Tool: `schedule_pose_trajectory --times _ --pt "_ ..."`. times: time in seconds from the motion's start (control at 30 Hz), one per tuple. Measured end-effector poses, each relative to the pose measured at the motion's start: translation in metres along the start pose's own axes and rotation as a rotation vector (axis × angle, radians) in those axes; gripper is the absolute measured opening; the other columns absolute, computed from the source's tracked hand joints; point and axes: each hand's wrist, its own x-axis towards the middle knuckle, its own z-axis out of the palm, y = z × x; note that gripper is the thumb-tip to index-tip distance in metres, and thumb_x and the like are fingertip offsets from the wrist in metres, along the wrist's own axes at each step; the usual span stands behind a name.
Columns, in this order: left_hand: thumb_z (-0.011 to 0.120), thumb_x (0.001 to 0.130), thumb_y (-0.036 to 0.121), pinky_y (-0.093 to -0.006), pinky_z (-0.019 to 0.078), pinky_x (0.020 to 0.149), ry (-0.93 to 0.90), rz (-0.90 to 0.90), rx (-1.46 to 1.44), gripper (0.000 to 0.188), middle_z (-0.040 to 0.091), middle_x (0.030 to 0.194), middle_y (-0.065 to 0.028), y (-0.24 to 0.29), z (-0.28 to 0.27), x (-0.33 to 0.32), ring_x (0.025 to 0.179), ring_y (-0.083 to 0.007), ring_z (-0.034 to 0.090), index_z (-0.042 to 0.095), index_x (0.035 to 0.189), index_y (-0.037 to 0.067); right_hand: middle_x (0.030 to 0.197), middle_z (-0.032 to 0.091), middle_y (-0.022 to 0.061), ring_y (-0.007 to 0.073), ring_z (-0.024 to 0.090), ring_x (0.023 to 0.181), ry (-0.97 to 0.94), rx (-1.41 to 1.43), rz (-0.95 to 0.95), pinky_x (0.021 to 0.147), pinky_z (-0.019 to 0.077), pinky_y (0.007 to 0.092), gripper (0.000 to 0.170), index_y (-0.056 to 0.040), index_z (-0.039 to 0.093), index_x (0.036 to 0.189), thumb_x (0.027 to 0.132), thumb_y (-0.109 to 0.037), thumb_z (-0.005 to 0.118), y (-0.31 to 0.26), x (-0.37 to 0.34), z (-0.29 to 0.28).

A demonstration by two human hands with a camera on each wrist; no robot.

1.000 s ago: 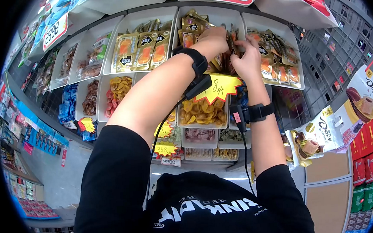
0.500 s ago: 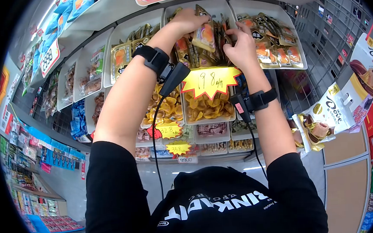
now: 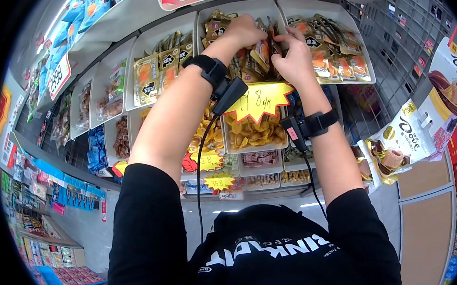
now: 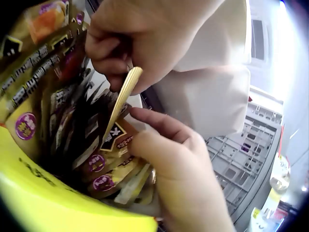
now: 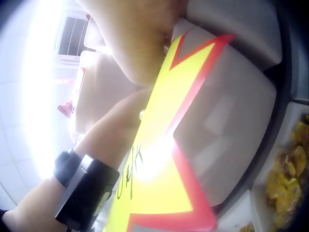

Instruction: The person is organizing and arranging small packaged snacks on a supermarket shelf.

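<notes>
Gold foil packets (image 3: 240, 62) stand crowded in a white tray (image 3: 206, 10). My left hand (image 3: 244, 31) is over the tray's middle, and in the left wrist view its curled fingers (image 4: 111, 67) pinch a tilted gold packet (image 4: 121, 101) by its upper end. At the tray's right side my right hand (image 3: 296, 58) rests thumb and index fingertip against the packets, index fairly straight; the left wrist view shows this hand (image 4: 178, 164) too. In the right wrist view, its lower part (image 5: 140, 38) appears above the yellow price sign (image 5: 161, 164), fingers hidden.
A yellow star-shaped price sign (image 3: 257, 99) hangs at the tray's front. Similar packets fill trays to the left (image 3: 167, 67) and right (image 3: 339, 55). Below are yellow snacks (image 3: 254, 135). Dove bags (image 3: 398, 141) hang at the right beside a mesh rack (image 3: 416, 18).
My left hand first moved left and raised a packet, then came back right and lowered it among the others. My right hand has stayed at the tray's right side.
</notes>
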Motion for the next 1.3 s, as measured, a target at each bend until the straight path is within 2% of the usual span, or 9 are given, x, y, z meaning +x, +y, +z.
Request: schedule_pose_trajectory --times 0.17,0.37,0.67,0.73,0.77,0.9,0.97,1.23,1.3 --pt "0.057 0.070 0.022 -0.0382 0.0471 0.075 -0.018 -0.097 0.384 0.030 0.060 0.096 -0.0159 0.031 0.011 -0.018 0.090 -0.0304 0.058 0.062 0.092 0.003 0.113 0.048 0.0227 0.0367 0.049 0.101 0.024 -0.035 -0.062 0.086 0.0410 0.0378 0.030 0.0039 0.061 0.084 0.056 -0.007 0.057 0.002 0.000 0.003" --pt "0.053 0.075 0.022 -0.0378 0.0470 0.075 -0.096 -0.025 0.534 0.030 0.060 0.098 -0.0148 0.028 0.017 -0.013 0.091 -0.0293 0.058 0.060 0.097 0.002 0.101 0.052 0.0231 0.0338 0.051 0.098 0.060 -0.137 0.026 0.084 0.0410 0.0378 0.026 0.0022 0.060 0.067 0.056 -0.019 0.067 -0.005 -0.003 0.002" --pt "0.054 0.078 0.032 -0.0398 0.0452 0.075 -0.068 -0.037 0.482 0.034 0.061 0.092 -0.0154 0.021 0.000 -0.023 0.086 -0.0295 0.059 0.060 0.093 0.002 0.100 0.054 0.0222 0.0344 0.052 0.094 0.102 -0.116 -0.040 0.081 0.0415 0.0381 0.016 0.0025 0.059 0.062 0.059 -0.013 0.063 0.005 -0.003 0.004" --pt "0.058 0.075 0.034 -0.0387 0.0450 0.070 -0.010 0.018 0.305 0.035 0.062 0.078 -0.0162 0.019 -0.012 -0.028 0.077 -0.0287 0.060 0.061 0.080 0.000 0.100 0.053 0.0221 0.0348 0.050 0.096 0.135 -0.089 -0.066 0.082 0.0403 0.0390 0.014 0.0025 0.058 0.061 0.060 -0.011 0.062 0.004 -0.002 0.003" --pt "0.055 0.077 0.033 -0.0362 0.0477 0.073 -0.053 -0.002 0.299 0.037 0.062 0.085 -0.0148 0.020 -0.018 -0.029 0.078 -0.0272 0.061 0.059 0.094 0.001 0.099 0.052 0.0220 0.0352 0.047 0.097 0.162 -0.060 -0.092 0.083 0.0390 0.0399 0.012 0.0026 0.057 0.060 0.061 -0.008 0.061 0.003 -0.002 0.003" --pt "0.054 0.077 0.032 -0.0349 0.0502 0.062 0.018 0.094 0.179 0.036 0.063 0.073 -0.0139 0.018 -0.031 -0.038 0.067 -0.0251 0.063 0.060 0.087 -0.002 0.100 0.053 0.0194 0.0336 0.047 0.098 0.235 0.066 -0.074 0.083 0.0383 0.0390 0.010 0.0021 0.057 0.059 0.063 -0.007 0.060 0.000 -0.001 0.001" --pt "0.056 0.078 0.034 -0.0282 0.0458 0.046 -0.067 -0.009 -0.229 0.037 0.059 0.061 -0.0101 0.021 -0.035 -0.049 0.048 -0.0174 0.058 0.060 0.075 -0.003 0.096 0.056 0.0174 0.0321 0.049 0.095 0.284 0.108 -0.092 0.082 0.0389 0.0384 0.010 0.0018 0.056 0.059 0.064 -0.006 0.059 -0.004 0.000 0.000" --pt "0.049 0.084 0.038 -0.0312 0.0523 0.049 -0.235 -0.115 -0.737 0.056 0.059 0.079 -0.0261 0.014 -0.024 -0.058 0.059 -0.0299 0.063 0.044 0.099 -0.015 0.093 0.059 0.0151 0.0215 0.056 0.086 0.367 0.428 0.095 0.076 0.0418 0.0295 0.008 0.0037 0.061 0.066 0.069 -0.004 0.061 -0.008 0.003 -0.006" --pt "0.050 0.083 0.038 -0.0299 0.0523 0.052 -0.204 -0.135 -0.819 0.054 0.059 0.080 -0.0234 0.017 -0.022 -0.065 0.061 -0.0278 0.063 0.045 0.099 -0.014 0.092 0.059 0.0145 0.0202 0.056 0.085 0.386 0.638 0.214 0.076 0.0418 0.0282 0.009 0.0051 0.060 0.068 0.070 -0.003 0.061 -0.013 0.004 -0.009"
